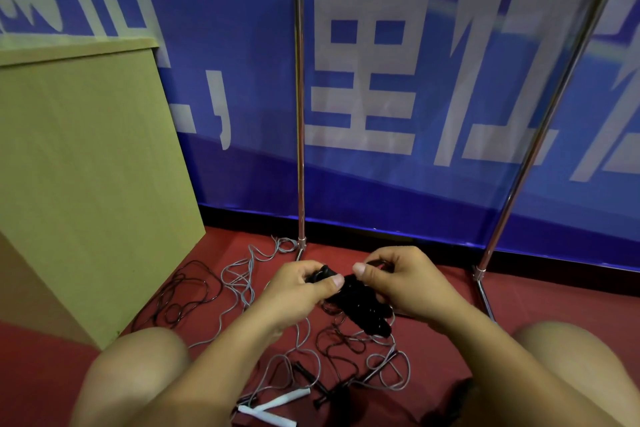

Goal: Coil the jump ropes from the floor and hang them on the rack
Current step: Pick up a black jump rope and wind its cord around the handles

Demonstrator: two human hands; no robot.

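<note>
A black jump rope bundle [363,305] hangs between both hands above the red floor. My left hand [298,288] grips its black handles at the top left, thumb pressed over them. My right hand [401,284] pinches the bundle's upper right end between thumb and fingers. Loose grey rope [242,274] and thin black rope [187,295] lie tangled on the floor to the left. More grey loops [391,371], black handles [308,374] and white handles [273,407] lie below the hands. The metal rack's poles [300,114] stand behind.
A wooden cabinet [86,166] stands at the left. A blue banner [433,80] covers the wall behind the rack's right pole [540,135]. My bare knees [138,374] frame the ropes on the red floor [536,291].
</note>
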